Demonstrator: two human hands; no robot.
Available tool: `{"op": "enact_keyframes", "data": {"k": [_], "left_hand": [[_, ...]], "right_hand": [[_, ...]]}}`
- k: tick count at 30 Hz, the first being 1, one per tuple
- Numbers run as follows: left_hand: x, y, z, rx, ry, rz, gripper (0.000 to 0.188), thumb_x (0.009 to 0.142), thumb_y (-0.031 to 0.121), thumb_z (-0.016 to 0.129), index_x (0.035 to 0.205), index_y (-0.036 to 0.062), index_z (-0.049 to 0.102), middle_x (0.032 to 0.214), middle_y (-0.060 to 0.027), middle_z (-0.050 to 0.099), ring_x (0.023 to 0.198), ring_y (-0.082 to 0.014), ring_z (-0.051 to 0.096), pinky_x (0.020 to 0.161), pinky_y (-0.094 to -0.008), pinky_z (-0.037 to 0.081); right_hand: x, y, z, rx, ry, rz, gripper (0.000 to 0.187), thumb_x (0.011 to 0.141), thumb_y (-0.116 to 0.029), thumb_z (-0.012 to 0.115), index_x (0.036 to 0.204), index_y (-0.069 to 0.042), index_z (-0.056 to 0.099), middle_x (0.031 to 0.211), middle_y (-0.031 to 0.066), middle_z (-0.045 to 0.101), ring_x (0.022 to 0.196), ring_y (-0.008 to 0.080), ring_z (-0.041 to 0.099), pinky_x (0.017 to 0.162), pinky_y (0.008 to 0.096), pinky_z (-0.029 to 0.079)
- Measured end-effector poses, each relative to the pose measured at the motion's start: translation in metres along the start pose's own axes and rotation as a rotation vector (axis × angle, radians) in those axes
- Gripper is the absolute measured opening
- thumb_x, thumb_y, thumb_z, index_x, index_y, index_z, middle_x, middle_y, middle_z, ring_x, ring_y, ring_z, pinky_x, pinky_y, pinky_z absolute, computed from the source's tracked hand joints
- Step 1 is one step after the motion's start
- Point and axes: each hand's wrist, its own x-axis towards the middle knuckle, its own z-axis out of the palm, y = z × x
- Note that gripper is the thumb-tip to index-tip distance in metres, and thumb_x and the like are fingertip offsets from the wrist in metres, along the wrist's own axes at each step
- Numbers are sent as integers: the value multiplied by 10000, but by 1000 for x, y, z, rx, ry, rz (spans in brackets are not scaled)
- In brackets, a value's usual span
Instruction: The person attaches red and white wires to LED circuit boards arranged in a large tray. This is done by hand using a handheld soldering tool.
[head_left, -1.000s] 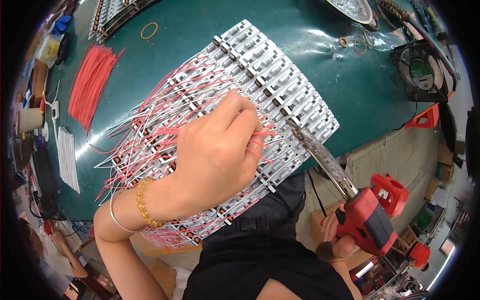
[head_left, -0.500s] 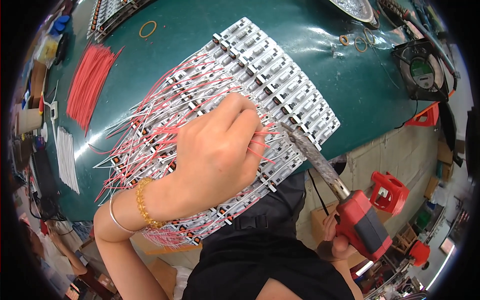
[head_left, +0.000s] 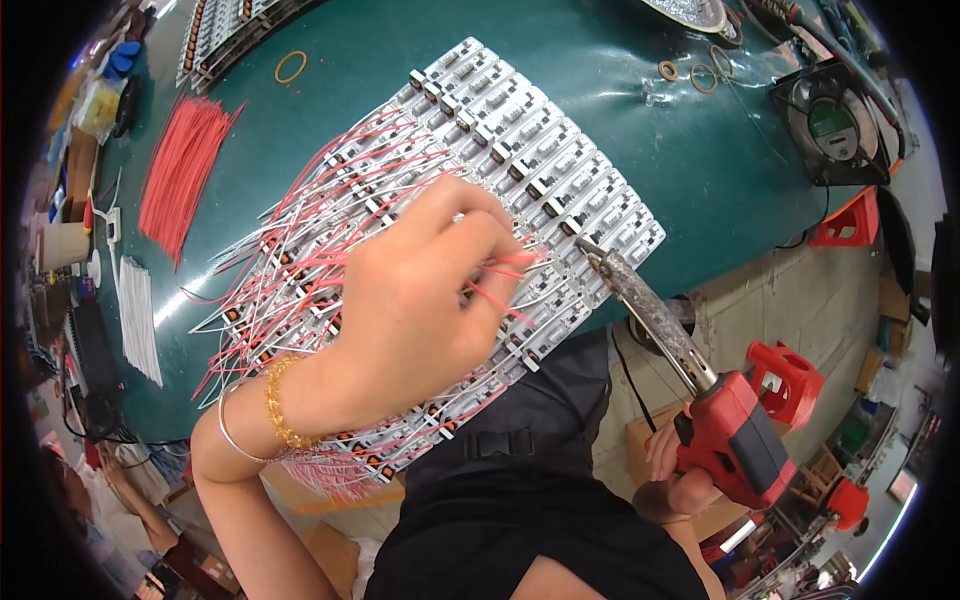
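Desk (head_left: 720, 200): smooth green, glossy, strong glare. My soldering iron (head_left: 692, 362): red-and-black plastic body (head_left: 742, 438), mostly matt; metal barrel (head_left: 650, 312) rough, crusted dull grey, shinier near the body. Boards (head_left: 565, 145): white, smooth, slight sheen. Red wires (head_left: 188, 180), white wires (head_left: 138, 320): smooth, plastic-looking coating. My bracelet (head_left: 277, 400): glossy, translucent yellow beads; bangle (head_left: 224, 425): polished metal. My clothing (head_left: 500, 520): matt black cloth, plastic-looking buckle (head_left: 500, 443). Stool (head_left: 790, 370): red plastic.

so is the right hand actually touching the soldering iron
Touching: the head view shows the right hand gripping the red-handled soldering iron, fingers and thumb against its handle.
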Motion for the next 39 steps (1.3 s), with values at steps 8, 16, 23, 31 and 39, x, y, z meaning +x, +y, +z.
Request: {"op": "enact_keyframes", "data": {"k": [8,16,23,31,39], "left_hand": [[-3,0,8,121,-51,63,100,749,-26,714,788,3,627,859,-73,606,624,-167,599,534,-271,478],[-4,0,9,132,-54,70,103,749,-18,719,784,8,626,857,-70,606,626,-173,599,537,-281,477],[-3,0,8,123,-41,67,101,750,-8,722,780,11,628,853,-69,604,625,-188,600,535,-288,477],[-3,6,0,130,-116,49,88,782,-25,682,835,1,616,849,-87,595,717,-226,614,620,-309,496],[-3,6,-26,129,131,268,175,844,-83,571,999,-21,623,869,-133,663,676,-226,624,599,-331,512]], "right_hand": [[-6,12,-8,-141,-140,12,637,660,-706,735,574,-105,543,574,-15,547,510,138,521,500,258,369],[-17,19,-24,-491,-87,-83,619,566,-517,888,881,-80,584,682,-14,579,598,140,588,536,276,404],[-16,35,-39,-299,-138,-197,526,561,-501,896,618,-102,557,534,-33,537,492,112,518,486,271,374],[-12,8,-12,-119,-92,107,541,634,-560,831,714,-86,582,608,-23,574,550,138,551,537,260,410],[-24,23,-12,-55,106,28,616,655,-634,767,810,-74,562,659,27,582,638,170,597,590,285,451]]}}
